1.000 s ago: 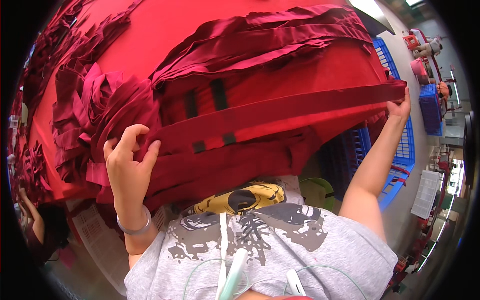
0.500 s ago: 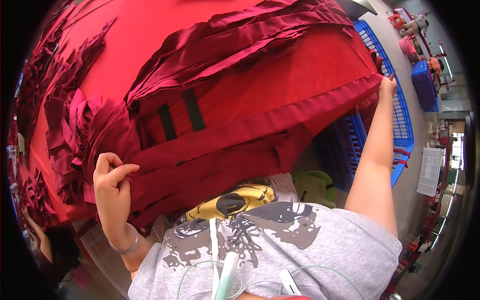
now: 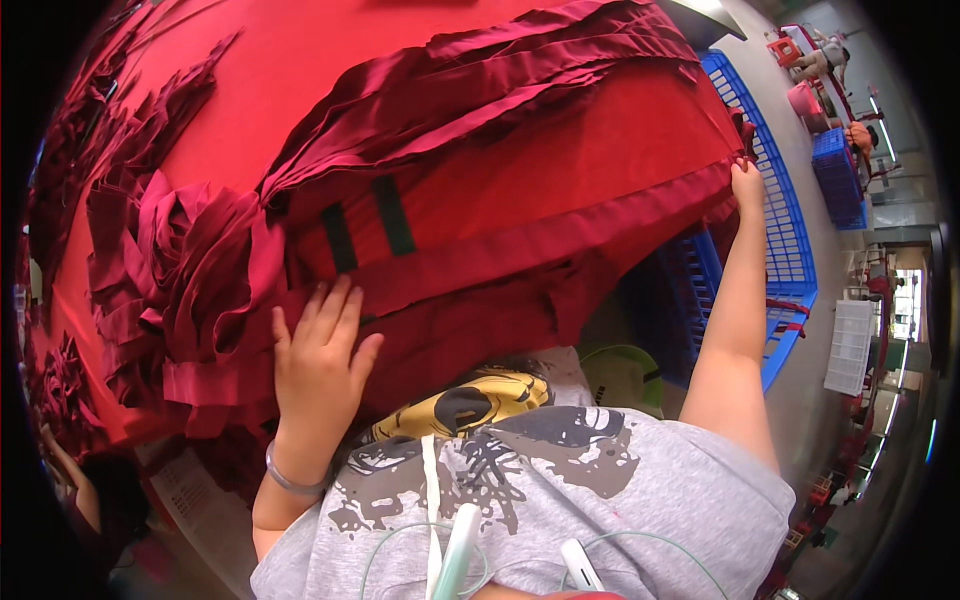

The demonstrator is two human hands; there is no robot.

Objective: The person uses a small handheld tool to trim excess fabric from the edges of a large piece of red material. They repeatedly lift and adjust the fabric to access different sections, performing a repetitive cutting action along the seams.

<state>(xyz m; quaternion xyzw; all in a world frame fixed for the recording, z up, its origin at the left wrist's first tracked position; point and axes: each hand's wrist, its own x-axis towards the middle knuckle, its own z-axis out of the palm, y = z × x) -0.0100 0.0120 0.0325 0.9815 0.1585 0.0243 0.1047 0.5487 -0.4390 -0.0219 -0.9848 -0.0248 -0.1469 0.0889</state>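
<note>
A long dark red fabric strip (image 3: 560,232) runs across the near part of the red table. My left hand (image 3: 318,345) lies flat on its left end, fingers spread. At the far right end, my right hand (image 3: 747,186) pinches the strip's tip beside the table edge. More dark red fabric (image 3: 470,330) hangs below the strip along the near edge. A crumpled heap of dark red fabric (image 3: 205,265) sits left of my left hand. Beyond the strip, a long stack of layered dark red fabric pieces (image 3: 450,95) curves across the table.
Two short black strips (image 3: 393,215) lie on the red table (image 3: 290,75). Blue plastic baskets (image 3: 785,230) stand off the table's right edge. A green cap (image 3: 620,378) is near my body. Another person's arm (image 3: 75,475) shows at the lower left.
My left hand has moved right and gone from curled fingers at the strip to lying flat on it. My right hand, at the strip's end, has shifted slightly left.
</note>
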